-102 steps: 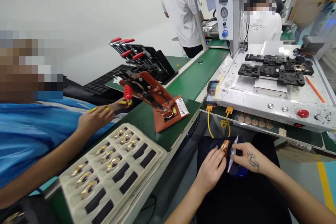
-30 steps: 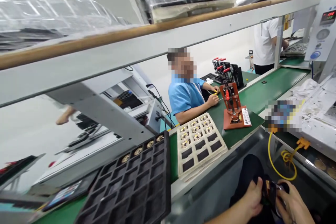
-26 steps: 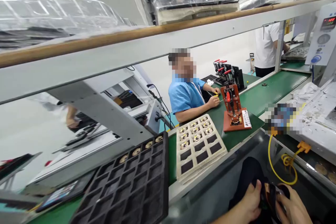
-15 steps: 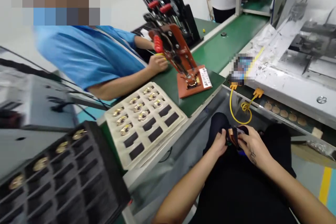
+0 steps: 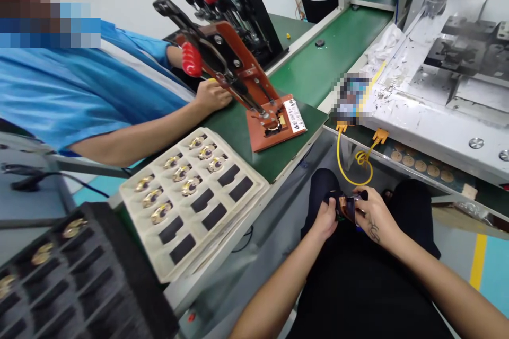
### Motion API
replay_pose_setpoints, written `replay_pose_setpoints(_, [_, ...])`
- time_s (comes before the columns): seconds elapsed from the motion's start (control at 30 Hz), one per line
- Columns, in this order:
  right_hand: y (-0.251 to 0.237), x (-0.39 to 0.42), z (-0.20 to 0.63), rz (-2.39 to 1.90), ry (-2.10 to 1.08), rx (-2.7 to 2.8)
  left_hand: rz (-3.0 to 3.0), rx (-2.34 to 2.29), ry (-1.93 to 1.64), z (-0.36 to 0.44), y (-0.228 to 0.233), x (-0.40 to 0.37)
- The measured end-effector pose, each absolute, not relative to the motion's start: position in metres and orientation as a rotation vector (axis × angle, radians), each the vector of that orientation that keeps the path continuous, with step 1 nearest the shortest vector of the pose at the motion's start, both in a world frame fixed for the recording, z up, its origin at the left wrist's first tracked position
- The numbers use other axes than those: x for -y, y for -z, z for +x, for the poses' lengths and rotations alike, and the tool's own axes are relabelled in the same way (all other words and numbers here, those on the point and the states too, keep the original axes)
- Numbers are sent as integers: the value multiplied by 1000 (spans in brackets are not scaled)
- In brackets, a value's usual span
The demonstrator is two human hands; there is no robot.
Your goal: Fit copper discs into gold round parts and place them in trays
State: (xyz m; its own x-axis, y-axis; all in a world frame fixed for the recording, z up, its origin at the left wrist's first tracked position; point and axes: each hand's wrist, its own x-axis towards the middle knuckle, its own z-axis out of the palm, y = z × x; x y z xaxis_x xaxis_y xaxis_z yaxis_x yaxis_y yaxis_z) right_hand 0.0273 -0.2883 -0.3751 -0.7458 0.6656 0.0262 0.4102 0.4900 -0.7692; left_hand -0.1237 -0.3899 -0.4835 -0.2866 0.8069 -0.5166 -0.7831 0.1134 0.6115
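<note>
Green conveyor belt (image 5: 338,58) alongside; cream moulded tray (image 5: 238,206) of gold rings nearby. Over the lap, left hand (image 5: 325,220) and right hand (image 5: 376,217) both pinch a small copper-coloured flexible part (image 5: 347,207). Probably light, thin, bendable; hold by its edges.

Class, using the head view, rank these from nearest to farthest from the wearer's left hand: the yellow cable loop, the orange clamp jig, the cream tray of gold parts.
1. Yellow cable loop, just above the left hand.
2. Orange clamp jig, up-left on the green belt.
3. Cream tray, its nearest edge about as close as the jig: too close to call.
</note>
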Motion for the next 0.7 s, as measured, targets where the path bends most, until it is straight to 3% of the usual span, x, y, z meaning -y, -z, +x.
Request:
replay_pose_setpoints(0.23, [372, 288, 33, -1000, -1130, 2255, -31, -1088, -1593, -135, 481, 384])
replay_pose_setpoints(0.47, [336, 281, 56, -1112, -1221, 2088, -163, -1057, -1547, -151, 486, 380])
replay_pose_setpoints(0.7, [296, 259, 78, -1094, -1739, 1706, -239, -1003, -1533, -158, 479, 376])
